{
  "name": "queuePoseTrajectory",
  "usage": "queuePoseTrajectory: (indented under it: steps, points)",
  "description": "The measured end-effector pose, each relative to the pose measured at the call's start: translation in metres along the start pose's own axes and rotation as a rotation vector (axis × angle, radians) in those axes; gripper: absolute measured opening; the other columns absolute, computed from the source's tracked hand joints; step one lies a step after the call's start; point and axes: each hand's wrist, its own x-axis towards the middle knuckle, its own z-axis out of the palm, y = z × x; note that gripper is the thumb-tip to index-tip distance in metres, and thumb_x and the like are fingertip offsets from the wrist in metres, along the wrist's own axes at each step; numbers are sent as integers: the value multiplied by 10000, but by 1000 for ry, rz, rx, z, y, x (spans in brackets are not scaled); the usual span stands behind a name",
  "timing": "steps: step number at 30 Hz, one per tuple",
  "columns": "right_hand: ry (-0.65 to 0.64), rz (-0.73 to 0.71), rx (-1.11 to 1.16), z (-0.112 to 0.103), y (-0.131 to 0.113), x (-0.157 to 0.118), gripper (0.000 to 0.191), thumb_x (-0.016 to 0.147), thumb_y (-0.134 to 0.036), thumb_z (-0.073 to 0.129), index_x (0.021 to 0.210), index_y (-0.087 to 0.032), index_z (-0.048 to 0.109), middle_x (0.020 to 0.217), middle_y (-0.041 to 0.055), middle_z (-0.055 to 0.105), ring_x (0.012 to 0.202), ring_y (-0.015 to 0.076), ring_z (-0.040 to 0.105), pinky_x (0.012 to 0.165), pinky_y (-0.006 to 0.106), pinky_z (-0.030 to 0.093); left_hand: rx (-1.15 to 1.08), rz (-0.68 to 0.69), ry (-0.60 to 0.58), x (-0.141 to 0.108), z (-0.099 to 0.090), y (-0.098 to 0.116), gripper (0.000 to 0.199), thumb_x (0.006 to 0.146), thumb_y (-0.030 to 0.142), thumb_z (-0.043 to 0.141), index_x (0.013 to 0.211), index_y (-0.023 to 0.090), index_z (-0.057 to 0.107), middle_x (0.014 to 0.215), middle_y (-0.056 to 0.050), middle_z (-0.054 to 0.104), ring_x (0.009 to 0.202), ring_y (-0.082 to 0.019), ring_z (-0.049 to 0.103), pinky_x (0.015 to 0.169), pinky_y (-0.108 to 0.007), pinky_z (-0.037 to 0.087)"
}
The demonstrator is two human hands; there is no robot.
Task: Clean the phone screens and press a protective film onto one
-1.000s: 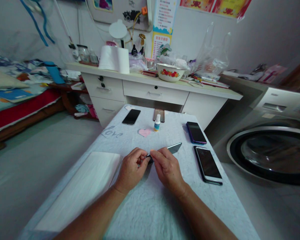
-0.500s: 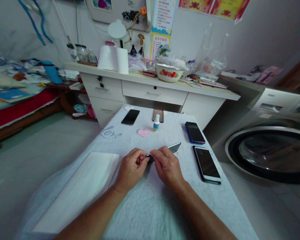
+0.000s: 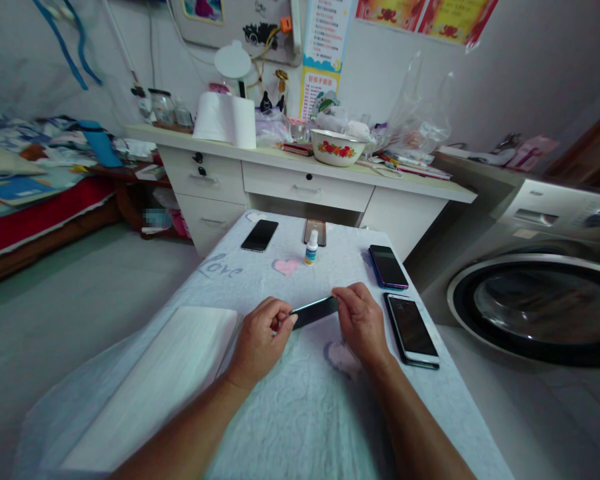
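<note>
Over the middle of the cloth-covered table point(image 3: 280, 407), the left hand point(image 3: 259, 339) and right hand point(image 3: 364, 325) pinch opposite ends of a dark phone point(image 3: 314, 314), likely light, stiff, slick and breakable, best held by its edges

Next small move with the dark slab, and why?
I'd probably tip the dark slab flatter, keeping both ends pinched. The left grip has one end and the right grip the other, while its tilt leaves the broad face showing only as a narrow strip.
</note>
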Motion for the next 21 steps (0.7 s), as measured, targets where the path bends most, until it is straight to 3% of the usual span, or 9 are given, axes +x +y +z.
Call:
queuePoseTrajectory:
  steps: [10, 21]
  points:
    - [118, 71, -87, -6, 27, 4, 255, 923, -181, 470, 991, -177, 715, 847, 58, 609, 758, 176, 595, 719, 296, 477, 1, 3, 1, 0, 0, -1, 92, 860, 222, 573, 785, 181, 605, 699, 16, 568, 626, -111, 541, 591, -224, 422]
    - [203, 215, 68, -4, 39, 6, 227, 929, -267, 514, 925, -200, 731, 840, 57, 652, 790, 184, 638, 719, 303, 500, 15, 9, -2, 0, 0, -1, 104, 865, 238, 572, 786, 187, 619, 698, 11, 579, 631, -118, 544, 581, -225, 418]
